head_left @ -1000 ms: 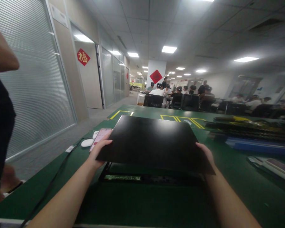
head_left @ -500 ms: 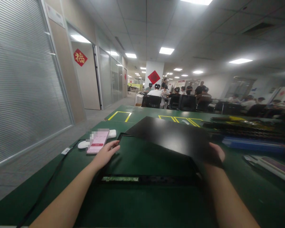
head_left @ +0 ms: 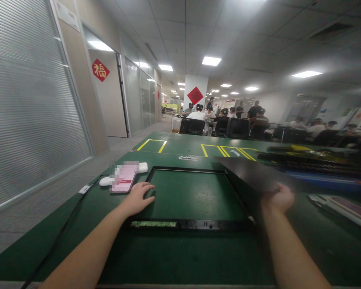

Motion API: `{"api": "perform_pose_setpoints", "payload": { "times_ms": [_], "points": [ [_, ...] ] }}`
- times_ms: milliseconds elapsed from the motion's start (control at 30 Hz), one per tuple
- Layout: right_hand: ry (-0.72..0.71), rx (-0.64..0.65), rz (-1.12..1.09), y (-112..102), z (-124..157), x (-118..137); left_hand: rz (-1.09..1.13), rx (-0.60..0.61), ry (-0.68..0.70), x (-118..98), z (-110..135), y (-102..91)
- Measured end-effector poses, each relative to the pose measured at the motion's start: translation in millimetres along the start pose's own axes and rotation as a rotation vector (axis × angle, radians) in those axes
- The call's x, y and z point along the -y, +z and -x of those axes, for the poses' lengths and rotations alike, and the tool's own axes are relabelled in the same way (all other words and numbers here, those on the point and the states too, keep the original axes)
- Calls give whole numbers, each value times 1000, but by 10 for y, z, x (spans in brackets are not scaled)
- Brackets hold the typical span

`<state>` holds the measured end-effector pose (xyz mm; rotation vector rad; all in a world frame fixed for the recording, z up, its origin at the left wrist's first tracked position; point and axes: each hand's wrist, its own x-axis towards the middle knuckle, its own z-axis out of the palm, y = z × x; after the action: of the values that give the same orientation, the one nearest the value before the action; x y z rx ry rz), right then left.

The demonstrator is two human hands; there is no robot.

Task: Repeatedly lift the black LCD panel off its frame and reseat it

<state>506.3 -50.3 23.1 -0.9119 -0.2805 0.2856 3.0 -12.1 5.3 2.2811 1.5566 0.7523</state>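
Black panel (head_left: 252, 174): held in my right hand (head_left: 278, 197), fingers clenched on its near edge from beneath. It now hangs above the tabletop (head_left: 180, 257) to the right of the frame, tilted and blurred, its far corner reaching toward the yellow floor-style markings (head_left: 225, 150). A second ago I carried it in both hands directly over the frame; half a second ago the left had already let go. The panel has since swung clear to the right, leaving the frame fully uncovered.

Black frame (head_left: 186, 222): lies flat on the tabletop, rectangular, open in the middle. Nothing sits inside it; only green mat shows through. A greenish strip runs along its near rail. In my judgement the lift-off is done and the panel is on its way to being set aside.

Left hand (head_left: 138, 196): fingers released, spread flat, palm down on the frame's near left corner, holding nothing.

Surroundings: a phone (head_left: 124, 179) just left of that hand, pale small devices (head_left: 104, 181) beside it, a black cable (head_left: 63, 233) trailing off the tabletop edge. Stacked dark and blue trays (head_left: 319, 166) lie to the right; their contents cannot be made out. Seated people (head_left: 228, 116) work well apart at the far end.
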Motion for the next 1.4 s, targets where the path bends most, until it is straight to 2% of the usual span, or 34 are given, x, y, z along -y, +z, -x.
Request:
{"api": "perform_pose_setpoints", "payload": {
  "times_ms": [100, 267, 400, 633, 733, 900, 1100, 1400],
  "points": [
    [-31, -117, -77, 1, 38, 5, -24, 16, 12, -3, 0, -1],
    [15, -114, 37, -25, 3, -45, -29, 12, 36, -11, 0, -10],
    [-1, -58, 163, -61, -83, -146, -27, 17, 24, -8, 2, -7],
    [237, -197, 226, -57, -132, -238, -45, 44, 14, -1, 5, -7],
    [257, -182, 187, -76, -154, -279, -69, 66, 13, -9, 5, -10],
    [202, -106, 293, -160, -235, -412, -79, 63, 21, 1, 5, -4],
    [259, -139, 191, -215, -267, -514, -108, 78, 30, 5, 2, 4],
    [311, -163, 124, -223, -298, -521, -119, 73, 40, 18, -3, 22]
  ]
}}
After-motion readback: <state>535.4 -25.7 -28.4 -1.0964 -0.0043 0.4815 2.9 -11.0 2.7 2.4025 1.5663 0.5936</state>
